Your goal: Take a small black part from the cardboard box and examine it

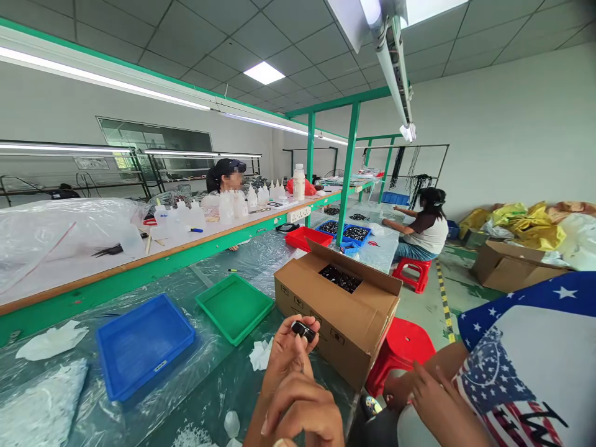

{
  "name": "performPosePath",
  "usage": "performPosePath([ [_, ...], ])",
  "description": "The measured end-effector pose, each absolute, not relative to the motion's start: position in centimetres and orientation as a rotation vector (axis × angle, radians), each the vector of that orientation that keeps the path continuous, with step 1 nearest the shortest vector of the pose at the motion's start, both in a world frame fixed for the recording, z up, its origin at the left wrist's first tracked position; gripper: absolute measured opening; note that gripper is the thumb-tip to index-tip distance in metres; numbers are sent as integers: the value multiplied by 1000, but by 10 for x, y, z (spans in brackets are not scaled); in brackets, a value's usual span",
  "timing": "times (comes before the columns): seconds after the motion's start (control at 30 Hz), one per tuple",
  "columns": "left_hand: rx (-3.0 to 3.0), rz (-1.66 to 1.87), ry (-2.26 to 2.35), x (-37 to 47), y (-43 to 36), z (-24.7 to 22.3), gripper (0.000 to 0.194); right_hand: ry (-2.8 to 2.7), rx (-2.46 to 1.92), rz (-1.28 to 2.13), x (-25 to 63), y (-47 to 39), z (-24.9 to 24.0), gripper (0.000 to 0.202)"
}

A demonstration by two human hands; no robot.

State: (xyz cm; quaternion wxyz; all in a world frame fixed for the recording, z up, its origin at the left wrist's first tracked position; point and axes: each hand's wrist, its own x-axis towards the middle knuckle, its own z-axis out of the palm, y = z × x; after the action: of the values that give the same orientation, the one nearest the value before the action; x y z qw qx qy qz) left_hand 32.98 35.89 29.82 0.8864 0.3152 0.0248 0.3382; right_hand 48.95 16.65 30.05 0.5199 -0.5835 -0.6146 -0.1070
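My left hand (286,355) is raised over the plastic-covered table (212,388) and pinches a small black part (303,330) between thumb and fingertips. My right hand (303,411) sits just below it with curled fingers, close to the left wrist; whether it holds anything is hidden. Right behind the hands stands an open cardboard box (335,313) with several small black parts (342,278) inside.
An empty green tray (235,307) and a blue tray (144,344) lie to the left, with white scraps (261,355) nearby. A red stool (403,347) stands beside the box. A co-worker's hand (433,397) and flag-print shirt (526,366) are close on the right. Two other people sit farther back.
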Motion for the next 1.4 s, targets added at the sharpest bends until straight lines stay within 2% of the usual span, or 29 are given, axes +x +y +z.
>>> performPosePath([
  [0.13,642,702,60,330,359,296,30,-1354,-1028,-55,401,217,321,37],
  [0.3,618,671,79,334,366,290,37,-1281,-858,61,327,277,336,40],
  [0.5,624,641,95,333,369,290,38,-1137,-796,124,325,276,336,37],
  [0.87,670,645,76,331,364,294,36,-1150,-972,70,321,275,339,48],
  [1.2,679,656,88,331,361,294,36,-1227,-1077,52,326,262,344,32],
  [1.4,662,682,140,332,359,295,36,-1146,-1063,7,314,280,341,35],
])
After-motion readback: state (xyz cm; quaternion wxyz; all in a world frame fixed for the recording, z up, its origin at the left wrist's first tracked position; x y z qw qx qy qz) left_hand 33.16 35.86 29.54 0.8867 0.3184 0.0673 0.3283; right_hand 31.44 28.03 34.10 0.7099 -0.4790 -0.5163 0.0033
